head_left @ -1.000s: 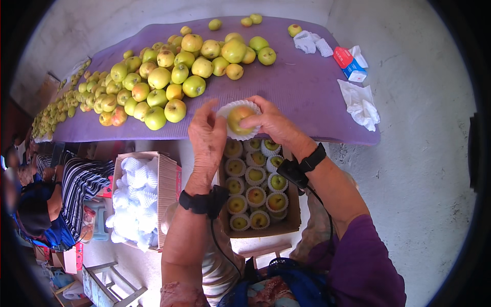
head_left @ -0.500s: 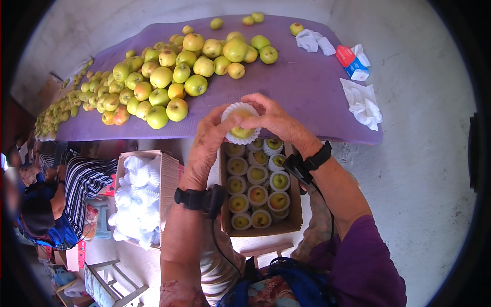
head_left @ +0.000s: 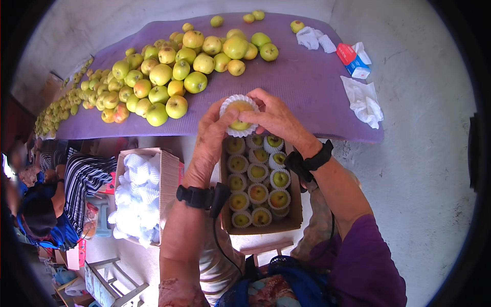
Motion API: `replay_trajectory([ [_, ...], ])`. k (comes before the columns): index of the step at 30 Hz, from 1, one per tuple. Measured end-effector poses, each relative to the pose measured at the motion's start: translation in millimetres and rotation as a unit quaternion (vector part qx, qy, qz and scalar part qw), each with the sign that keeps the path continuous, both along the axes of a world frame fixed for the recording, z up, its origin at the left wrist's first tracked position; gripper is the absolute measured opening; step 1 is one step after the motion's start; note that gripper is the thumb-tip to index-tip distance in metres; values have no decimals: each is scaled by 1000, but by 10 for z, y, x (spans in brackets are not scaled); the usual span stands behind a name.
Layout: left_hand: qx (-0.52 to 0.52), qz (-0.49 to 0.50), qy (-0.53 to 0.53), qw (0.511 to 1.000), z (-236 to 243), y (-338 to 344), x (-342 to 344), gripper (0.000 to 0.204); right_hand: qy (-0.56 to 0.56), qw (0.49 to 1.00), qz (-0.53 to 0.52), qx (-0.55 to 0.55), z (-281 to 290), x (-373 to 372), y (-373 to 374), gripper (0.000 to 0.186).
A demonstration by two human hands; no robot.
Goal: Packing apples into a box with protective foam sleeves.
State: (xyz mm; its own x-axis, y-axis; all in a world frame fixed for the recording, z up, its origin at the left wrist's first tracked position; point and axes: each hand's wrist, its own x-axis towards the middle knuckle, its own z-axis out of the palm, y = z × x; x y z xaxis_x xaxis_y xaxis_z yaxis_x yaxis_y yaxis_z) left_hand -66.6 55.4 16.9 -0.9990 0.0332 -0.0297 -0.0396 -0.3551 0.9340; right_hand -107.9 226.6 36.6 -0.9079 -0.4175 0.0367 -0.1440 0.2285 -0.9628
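Between my two hands is a yellow-green apple (head_left: 239, 124) in a white foam net sleeve (head_left: 237, 99), held above the near edge of the table. My left hand (head_left: 213, 125) is closed round its left side, the thumb lying over the apple's face. From the right, my right hand (head_left: 273, 115) grips it too, with the thumb on the fruit and the fingers behind the sleeve. Just below stands a cardboard box (head_left: 266, 230) holding rows of apples, each in a foam sleeve. Both wrists carry black straps.
A purple-covered table (head_left: 291, 87) bears a large pile of loose apples (head_left: 161, 74). At its right lie a tissue pack (head_left: 353, 60), crumpled tissue (head_left: 363, 102) and foam sleeves (head_left: 312, 38). A carton of foam sleeves (head_left: 137, 199) stands left, near a stool (head_left: 115, 281) and another person (head_left: 48, 204).
The thumbs have shifted a little on the sleeved apple, and more of the apple's face shows. Both hands stay in nearly the same place.
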Motion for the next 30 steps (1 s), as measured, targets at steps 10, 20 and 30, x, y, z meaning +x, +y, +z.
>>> replay_trajectory([
  [10,-171,-46,49,983,-52,-118,-68,47,29,998,57,3,-146,-111,-4,58],
  [20,-209,137,56,967,-30,-269,-11,68,-75,991,99,49,-116,236,232,49],
  [30,-304,64,85,947,70,-321,14,51,-244,910,137,304,-1089,1501,708,51],
])
